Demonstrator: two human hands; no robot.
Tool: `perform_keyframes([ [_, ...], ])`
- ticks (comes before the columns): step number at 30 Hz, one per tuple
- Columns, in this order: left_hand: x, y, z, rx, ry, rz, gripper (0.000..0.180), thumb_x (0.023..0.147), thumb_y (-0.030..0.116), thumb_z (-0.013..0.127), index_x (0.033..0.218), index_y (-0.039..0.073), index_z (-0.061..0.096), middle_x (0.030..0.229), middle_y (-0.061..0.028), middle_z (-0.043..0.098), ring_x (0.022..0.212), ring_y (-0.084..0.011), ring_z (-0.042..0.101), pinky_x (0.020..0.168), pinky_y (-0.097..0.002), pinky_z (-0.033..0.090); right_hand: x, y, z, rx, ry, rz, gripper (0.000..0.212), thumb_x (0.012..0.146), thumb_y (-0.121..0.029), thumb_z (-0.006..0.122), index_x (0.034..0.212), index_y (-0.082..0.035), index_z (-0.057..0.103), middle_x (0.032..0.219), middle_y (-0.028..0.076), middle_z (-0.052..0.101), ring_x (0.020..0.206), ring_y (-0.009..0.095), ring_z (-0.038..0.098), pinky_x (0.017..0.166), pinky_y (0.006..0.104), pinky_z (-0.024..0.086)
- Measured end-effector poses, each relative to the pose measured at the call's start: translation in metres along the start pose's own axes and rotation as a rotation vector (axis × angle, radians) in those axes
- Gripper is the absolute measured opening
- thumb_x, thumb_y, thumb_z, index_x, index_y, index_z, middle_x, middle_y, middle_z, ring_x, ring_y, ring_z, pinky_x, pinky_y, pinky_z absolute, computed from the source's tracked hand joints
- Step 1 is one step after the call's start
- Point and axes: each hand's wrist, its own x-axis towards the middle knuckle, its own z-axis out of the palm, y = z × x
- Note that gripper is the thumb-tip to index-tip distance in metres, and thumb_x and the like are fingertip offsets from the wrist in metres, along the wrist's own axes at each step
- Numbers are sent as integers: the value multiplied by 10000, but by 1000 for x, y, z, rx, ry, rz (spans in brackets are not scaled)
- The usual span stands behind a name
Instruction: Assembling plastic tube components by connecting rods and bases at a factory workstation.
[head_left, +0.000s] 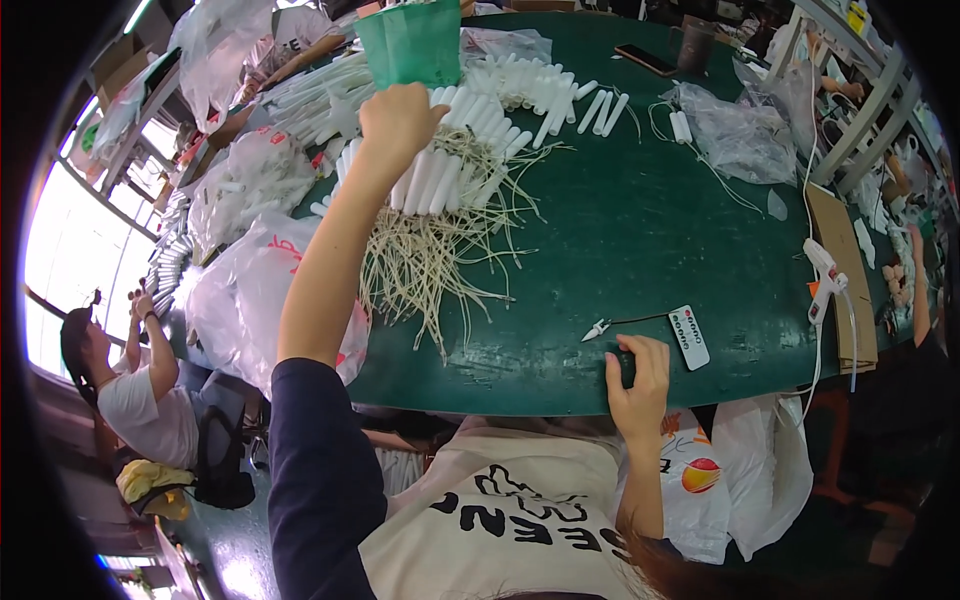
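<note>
I cannot tell whether my left grip (402, 122) holds anything over the white tubes (426, 186), upper centre, so I'd move gently, sparing the pale wires (425, 262), my right grip (638, 384) wide and empty, lower right.

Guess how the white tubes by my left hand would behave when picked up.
The white tubes look straight, so probably stiff. Their round shape suggests they'd roll if nudged. The pale wires seemingly attached bend and cross, so they'd likely trail and snag.
</note>
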Motion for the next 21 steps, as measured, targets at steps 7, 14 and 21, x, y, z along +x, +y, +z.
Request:
perform_keyframes([
  [7,34,121,42,-305,68,334,304,820,393,624,856,103,708,800,-158,684,750,-343,661,665,-447,515,2,2,2,5,36,-10,159,754,-12,661,907,-4,618,927,146,579,874,320,550,771,383,452],
  [14,58,203,124,-525,36,260,270,842,333,613,870,75,690,838,-170,681,787,-344,668,691,-451,528,0,8,3,11,75,-20,133,716,15,673,840,-5,629,866,111,583,823,299,562,714,367,469],
  [21,72,277,128,-635,1,326,263,845,339,603,898,99,697,816,-154,684,792,-337,665,699,-438,524,0,12,3,16,112,-26,147,680,29,688,813,-7,637,824,101,592,782,283,576,667,355,483],
])
